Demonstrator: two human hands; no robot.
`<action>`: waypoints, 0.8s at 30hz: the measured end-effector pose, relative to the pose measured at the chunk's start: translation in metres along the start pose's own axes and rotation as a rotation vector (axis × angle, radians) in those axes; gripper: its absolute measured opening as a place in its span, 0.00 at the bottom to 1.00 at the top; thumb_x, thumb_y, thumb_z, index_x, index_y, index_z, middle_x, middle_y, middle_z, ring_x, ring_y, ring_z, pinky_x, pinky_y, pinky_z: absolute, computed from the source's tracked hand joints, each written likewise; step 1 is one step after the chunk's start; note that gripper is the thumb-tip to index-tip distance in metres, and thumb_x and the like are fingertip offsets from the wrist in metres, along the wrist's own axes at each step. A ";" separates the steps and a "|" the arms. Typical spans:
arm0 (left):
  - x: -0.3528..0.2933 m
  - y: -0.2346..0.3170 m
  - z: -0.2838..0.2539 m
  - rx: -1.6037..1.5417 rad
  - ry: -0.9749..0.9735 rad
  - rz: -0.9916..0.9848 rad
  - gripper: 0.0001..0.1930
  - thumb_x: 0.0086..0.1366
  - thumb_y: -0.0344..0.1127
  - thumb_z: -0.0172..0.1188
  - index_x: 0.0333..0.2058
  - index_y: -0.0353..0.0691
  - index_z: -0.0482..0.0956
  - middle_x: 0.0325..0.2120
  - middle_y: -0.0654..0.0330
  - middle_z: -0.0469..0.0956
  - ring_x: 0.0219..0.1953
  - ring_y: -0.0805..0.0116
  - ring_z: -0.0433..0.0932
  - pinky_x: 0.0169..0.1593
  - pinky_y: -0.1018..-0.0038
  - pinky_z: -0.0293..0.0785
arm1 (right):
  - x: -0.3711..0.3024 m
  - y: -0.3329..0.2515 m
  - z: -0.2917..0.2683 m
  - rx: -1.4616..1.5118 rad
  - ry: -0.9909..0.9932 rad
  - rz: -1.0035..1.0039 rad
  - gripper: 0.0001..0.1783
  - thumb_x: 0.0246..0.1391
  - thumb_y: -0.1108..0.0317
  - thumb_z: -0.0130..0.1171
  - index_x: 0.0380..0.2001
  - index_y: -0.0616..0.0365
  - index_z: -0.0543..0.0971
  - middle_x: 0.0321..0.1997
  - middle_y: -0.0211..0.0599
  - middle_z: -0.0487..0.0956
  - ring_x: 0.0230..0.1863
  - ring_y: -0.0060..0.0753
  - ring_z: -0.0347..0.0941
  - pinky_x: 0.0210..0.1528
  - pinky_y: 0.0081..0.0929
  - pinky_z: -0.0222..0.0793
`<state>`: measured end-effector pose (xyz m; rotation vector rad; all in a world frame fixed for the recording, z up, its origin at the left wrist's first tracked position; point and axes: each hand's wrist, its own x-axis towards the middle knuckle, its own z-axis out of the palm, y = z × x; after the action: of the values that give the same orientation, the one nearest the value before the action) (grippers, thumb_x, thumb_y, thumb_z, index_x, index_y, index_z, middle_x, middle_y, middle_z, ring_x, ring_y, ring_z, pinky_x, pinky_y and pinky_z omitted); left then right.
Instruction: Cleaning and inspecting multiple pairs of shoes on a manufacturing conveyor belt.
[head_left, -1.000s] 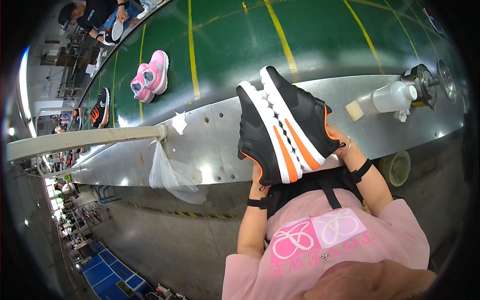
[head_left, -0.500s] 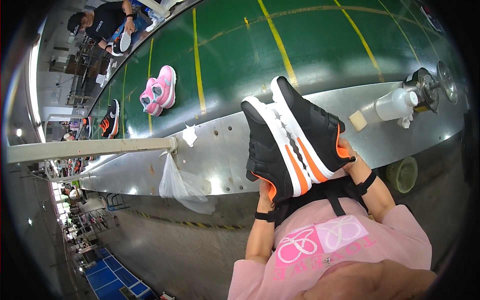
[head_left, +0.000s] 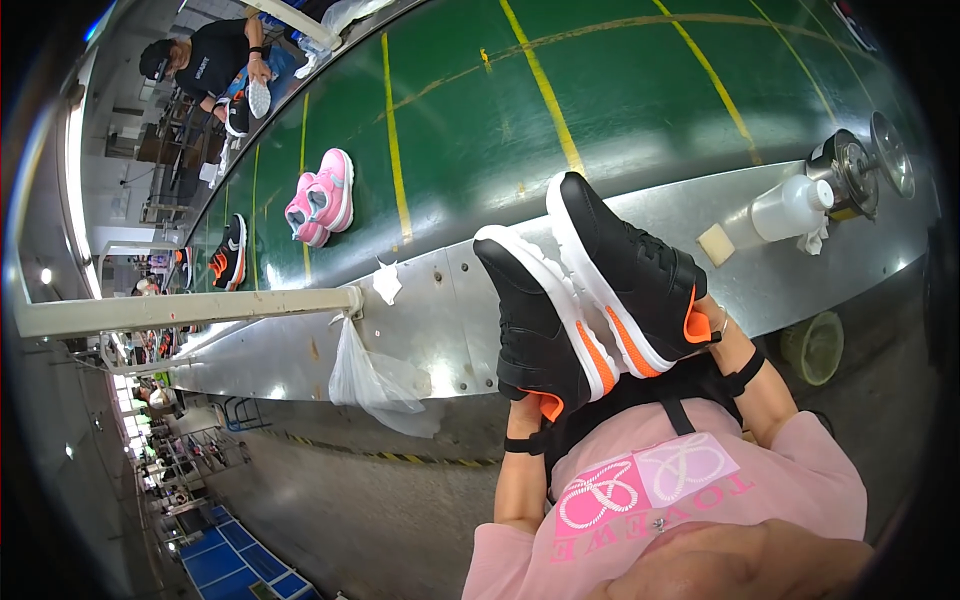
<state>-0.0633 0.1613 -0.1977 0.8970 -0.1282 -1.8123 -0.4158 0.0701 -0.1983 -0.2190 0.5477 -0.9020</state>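
Note:
I hold two black sneakers with white soles and orange linings, one in each hand, over the near edge of the metal bench. The left sneaker [head_left: 533,320] has my left hand [head_left: 524,410] at its heel opening, the fingers mostly hidden by the shoe. My right hand [head_left: 712,312] grips the right sneaker [head_left: 640,260] at the heel, its fingers partly inside the opening. Both toes point away from me. The soles face each other, apart at the toes and close together at the heels.
Beyond the metal ledge [head_left: 460,350] runs a green belt [head_left: 450,130] carrying pink sneakers [head_left: 322,197] and a black-orange shoe [head_left: 230,252]. At right are a sponge [head_left: 715,244], a white bottle [head_left: 792,208] and a metal pot [head_left: 846,175]. A rail [head_left: 190,307] with a plastic bag crosses left. Another person [head_left: 215,65] handles a shoe.
The two sneakers have moved apart at the soles, widening the gap between them, and both have turned slightly. My hands remain at the heels. The whole view has shifted a little.

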 end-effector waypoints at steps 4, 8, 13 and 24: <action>-0.003 0.000 -0.002 0.039 -0.027 0.043 0.24 0.71 0.48 0.58 0.59 0.40 0.73 0.55 0.56 0.76 0.53 0.60 0.77 0.58 0.64 0.76 | -0.007 -0.010 0.020 0.011 0.006 0.028 0.26 0.57 0.62 0.60 0.57 0.62 0.75 0.57 0.44 0.80 0.54 0.34 0.79 0.60 0.30 0.75; -0.007 0.002 -0.010 0.070 -0.048 0.074 0.24 0.71 0.48 0.58 0.59 0.40 0.73 0.55 0.57 0.77 0.53 0.60 0.77 0.58 0.64 0.76 | -0.011 -0.019 0.037 0.021 0.012 0.055 0.28 0.56 0.61 0.62 0.58 0.62 0.75 0.57 0.43 0.79 0.55 0.33 0.79 0.60 0.30 0.75; -0.012 0.010 -0.010 0.410 0.004 0.123 0.29 0.71 0.58 0.53 0.59 0.39 0.73 0.54 0.57 0.78 0.55 0.58 0.77 0.58 0.63 0.76 | -0.013 -0.020 0.035 0.030 0.013 0.075 0.32 0.54 0.59 0.68 0.60 0.60 0.73 0.60 0.41 0.78 0.57 0.33 0.77 0.62 0.31 0.74; -0.017 0.051 0.098 0.218 0.052 -0.074 0.30 0.73 0.57 0.45 0.62 0.41 0.70 0.61 0.53 0.72 0.60 0.52 0.72 0.64 0.57 0.69 | 0.000 -0.009 0.104 -0.479 0.026 -0.077 0.38 0.56 0.74 0.54 0.71 0.55 0.60 0.57 0.39 0.75 0.52 0.28 0.75 0.55 0.25 0.73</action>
<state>-0.0831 0.1227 -0.0952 1.1141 -0.2669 -1.8669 -0.3662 0.0596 -0.1069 -0.6660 0.7795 -0.8380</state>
